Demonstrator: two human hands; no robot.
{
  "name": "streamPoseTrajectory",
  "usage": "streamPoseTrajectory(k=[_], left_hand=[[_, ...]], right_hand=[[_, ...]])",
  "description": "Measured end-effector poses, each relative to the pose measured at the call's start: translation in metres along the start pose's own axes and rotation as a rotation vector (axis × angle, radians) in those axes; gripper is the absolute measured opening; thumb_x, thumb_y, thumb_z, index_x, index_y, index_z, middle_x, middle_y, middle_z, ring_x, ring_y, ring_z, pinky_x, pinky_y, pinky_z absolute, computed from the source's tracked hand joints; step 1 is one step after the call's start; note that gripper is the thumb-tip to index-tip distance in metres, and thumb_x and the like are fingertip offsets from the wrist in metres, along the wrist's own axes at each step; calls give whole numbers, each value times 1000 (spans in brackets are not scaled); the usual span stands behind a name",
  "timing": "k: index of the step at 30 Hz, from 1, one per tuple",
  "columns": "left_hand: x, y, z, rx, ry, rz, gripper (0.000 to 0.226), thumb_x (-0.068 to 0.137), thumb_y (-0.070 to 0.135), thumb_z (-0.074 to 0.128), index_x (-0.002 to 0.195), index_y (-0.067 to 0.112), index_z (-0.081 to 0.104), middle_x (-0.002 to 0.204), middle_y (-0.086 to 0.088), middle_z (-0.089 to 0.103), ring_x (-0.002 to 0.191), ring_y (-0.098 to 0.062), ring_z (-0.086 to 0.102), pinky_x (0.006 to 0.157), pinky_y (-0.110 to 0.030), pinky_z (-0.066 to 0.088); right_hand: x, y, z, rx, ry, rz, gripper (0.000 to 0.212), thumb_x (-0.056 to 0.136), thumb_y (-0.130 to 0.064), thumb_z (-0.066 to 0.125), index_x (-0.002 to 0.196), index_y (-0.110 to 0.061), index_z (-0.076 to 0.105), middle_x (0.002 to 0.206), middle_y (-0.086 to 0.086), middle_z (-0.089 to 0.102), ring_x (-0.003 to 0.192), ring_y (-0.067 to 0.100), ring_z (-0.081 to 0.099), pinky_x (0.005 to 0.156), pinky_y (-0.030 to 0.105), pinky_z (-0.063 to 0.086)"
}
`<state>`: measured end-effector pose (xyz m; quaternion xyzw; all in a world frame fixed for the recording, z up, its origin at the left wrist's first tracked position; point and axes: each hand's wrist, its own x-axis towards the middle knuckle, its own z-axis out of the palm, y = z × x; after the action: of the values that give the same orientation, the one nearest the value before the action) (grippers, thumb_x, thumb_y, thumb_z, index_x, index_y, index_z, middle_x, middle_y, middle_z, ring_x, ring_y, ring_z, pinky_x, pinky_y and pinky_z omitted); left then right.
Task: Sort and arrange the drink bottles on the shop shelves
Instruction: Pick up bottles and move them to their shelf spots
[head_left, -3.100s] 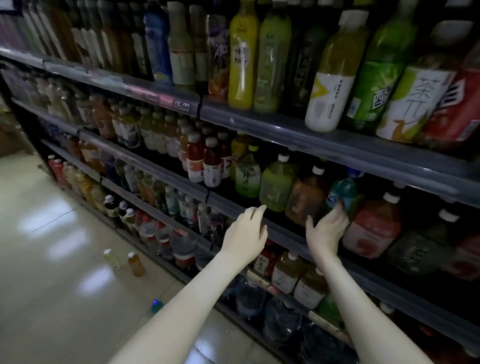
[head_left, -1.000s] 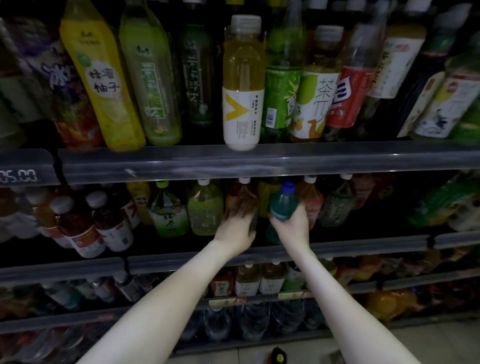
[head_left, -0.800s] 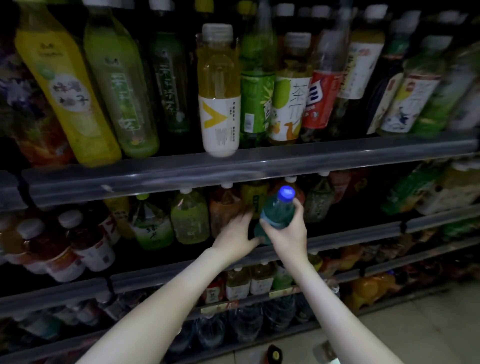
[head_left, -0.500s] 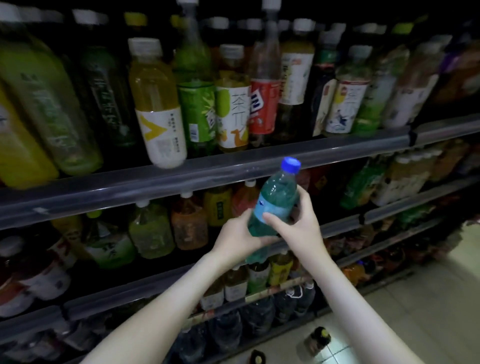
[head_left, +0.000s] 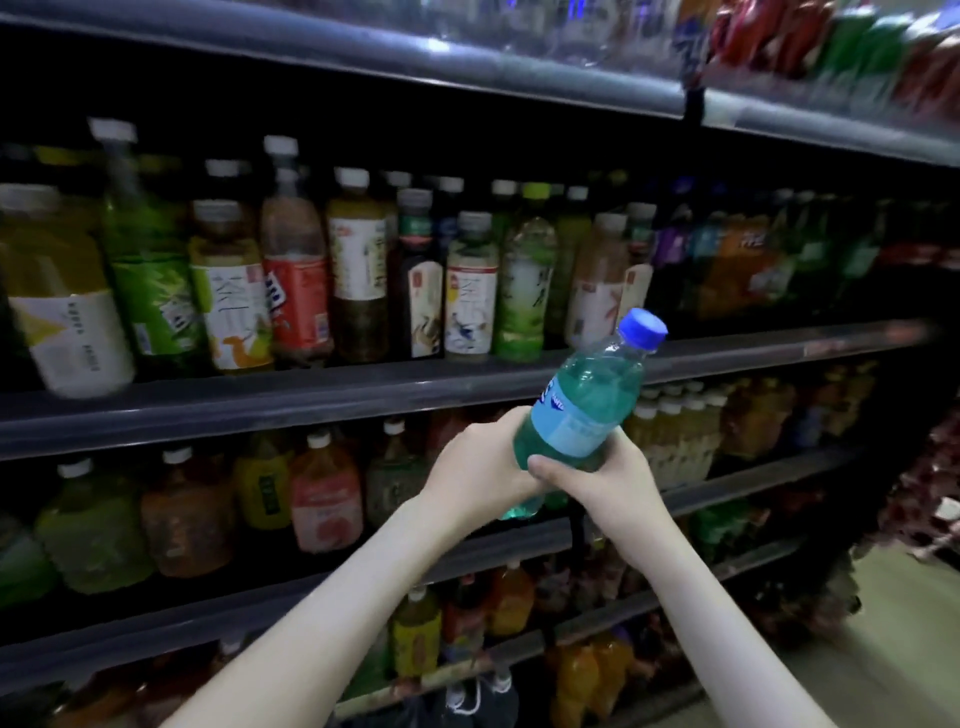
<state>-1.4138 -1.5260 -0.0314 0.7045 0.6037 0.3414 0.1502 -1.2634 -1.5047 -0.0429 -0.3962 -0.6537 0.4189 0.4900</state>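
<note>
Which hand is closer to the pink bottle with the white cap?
Left. The left hand grips the blue-capped bottle just right of the pink bottle; the right hand holds it from the far side, farther right.

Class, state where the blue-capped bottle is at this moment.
Head view, right of centre: the blue-capped bottle is off the shelves, tilted across the shelf rail, its lower half gripped by the left hand and right hand.
</note>
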Motion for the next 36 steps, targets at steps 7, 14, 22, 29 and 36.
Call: streamPoseTrajectory(k=[7,14,22,29,36], left_hand=[[69,36,4,246,93,139,62,88,46,62,143,36,36,140,11,51,126,-11,50,96,-33,46],[138,45,30,146,280,142,58,98,38,49,149,31,24,149,5,37,128,-14,45,92,-26,43],[208,68,62,210,422,228,56,97,31,50,149,27,29,149,0,35,132,-19,38,96,-29,43],[261,88,96,539,649,350,59,78,24,73,133,14,55,127,-17,60,125,-36,50,105,-51,36],[315,116,128,780,762,241,78,69,38,76,139,19,49,134,-23,54,138,-38,29,112,-58,1]], right_hand=[[56,-2,-56,74,249,-168,50,67,-16,86,110,-21,62,104,-8,71,98,5,66,83,22,53],[106,-5,-99,132,468,-269,57,74,-18,82,124,-20,54,108,-16,65,97,-8,62,82,10,50],[154,10,-137,114,559,-322,56,73,-17,82,122,-20,55,110,-12,65,100,-2,62,86,14,51],[199,22,-185,124,566,-377,56,75,-13,81,123,-18,53,111,-12,62,98,-13,58,76,0,44],[244,42,-236,123,483,-366,63,74,-17,82,129,-19,52,116,-14,62,105,-10,56,81,1,44]])
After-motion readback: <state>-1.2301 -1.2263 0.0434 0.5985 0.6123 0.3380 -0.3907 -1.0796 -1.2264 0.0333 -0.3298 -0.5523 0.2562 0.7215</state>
